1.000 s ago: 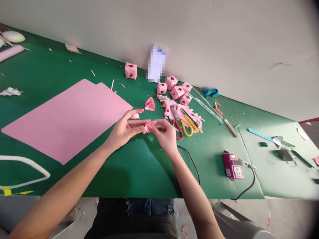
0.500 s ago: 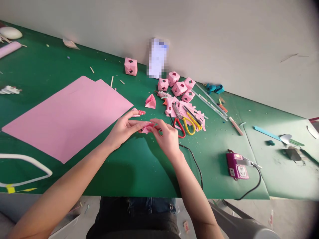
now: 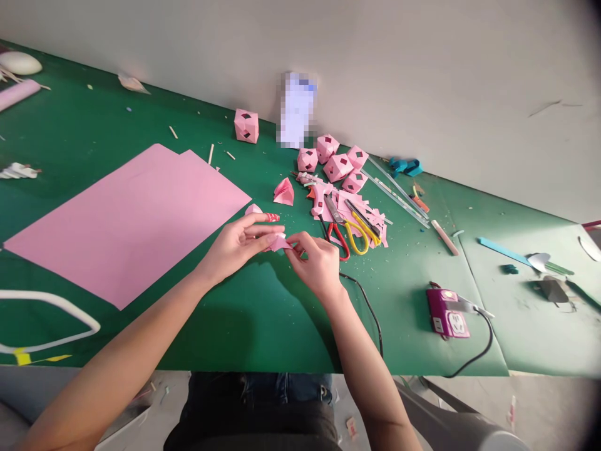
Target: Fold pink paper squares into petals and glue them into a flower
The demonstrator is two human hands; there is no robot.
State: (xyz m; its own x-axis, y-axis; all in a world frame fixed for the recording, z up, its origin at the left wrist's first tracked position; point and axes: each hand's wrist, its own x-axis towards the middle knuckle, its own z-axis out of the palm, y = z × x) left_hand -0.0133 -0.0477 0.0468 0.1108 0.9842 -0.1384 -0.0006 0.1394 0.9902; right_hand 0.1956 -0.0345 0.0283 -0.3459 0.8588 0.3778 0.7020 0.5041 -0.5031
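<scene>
Between my two hands is a small folded piece of pink paper (image 3: pixel 279 242). My left hand (image 3: pixel 237 244) pinches its left side between thumb and fingers, and a red-and-white wrap shows on one of its fingers. At the paper's right end, the fingertips of my right hand (image 3: pixel 313 260) are closed on it. Just beyond my left fingers lies another folded pink piece (image 3: pixel 253 209), partly hidden. A fan-shaped folded pink piece (image 3: pixel 283 191) stands a little farther off. Large pink paper sheets (image 3: pixel 131 219) lie to the left.
Several pink paper polyhedra (image 3: pixel 338 167) and a single one (image 3: pixel 246 126) sit near the wall, by a phone (image 3: pixel 297 109). A pink glue gun (image 3: pixel 319 197), scissors (image 3: pixel 339 219) and paper strips lie right of centre. A purple power socket (image 3: pixel 448 313) with a cable is farther right.
The folded paper between my hands has turned, now showing a lighter face. My right hand has shifted slightly down and its fingers have drawn together. My left fingers moved a little right.
</scene>
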